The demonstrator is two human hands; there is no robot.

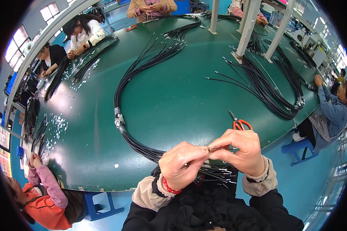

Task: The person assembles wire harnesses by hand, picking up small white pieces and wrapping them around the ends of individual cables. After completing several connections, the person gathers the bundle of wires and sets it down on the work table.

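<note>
My left hand [181, 163] and my right hand [241, 150] meet fingertip to fingertip near the front edge of the green table [169, 100]. Between the fingertips they pinch a small metal terminal on the end of a thin black cable [210, 148]. Below my hands, a fan of black cable ends with metal tips [219, 175] lies over my lap. A long bundle of black cables [121, 88] curves from there across the table to the far side. Red-handled scissors [239, 123] lie on the table just beyond my right hand.
A second bundle of black cables [270, 90] loops at the right. White posts [246, 27] stand on the far half of the table. Small white bits [58, 125] lie scattered at the left. Several other people sit around the table working on cables; blue stools [302, 148] stand beside it.
</note>
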